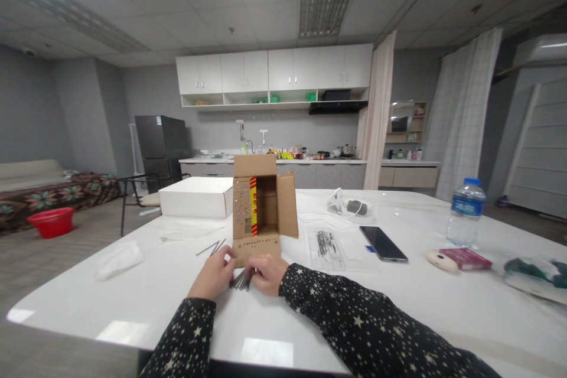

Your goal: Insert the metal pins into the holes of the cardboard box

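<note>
a small bundle of thin dark metal rods point(242, 279) is being held low over the white table point(310, 313), at about six o'clock from the open cardboard box point(261, 207). the left hand point(214, 276) is being kept curled, its fingertips pinching the left side of the bundle, while the right hand point(268, 272) is being closed round the other end, fingers pressed together on the rods. both arms are being covered by dark sleeves with pale stars. the box is being stood upright on the table just beyond the hands, its flaps open and a yellow and red strip showing inside. a few loose rods point(211, 247) are being left lying at nine o'clock from the box's lower flap. a white flat box point(196, 196) is sitting at ten o'clock from the cardboard box. at three o'clock a clear bag of dark parts point(326, 245) is lying, with a black phone point(383, 243) just beside it, and a water bottle point(465, 212) is standing well apart, farther right.
</note>
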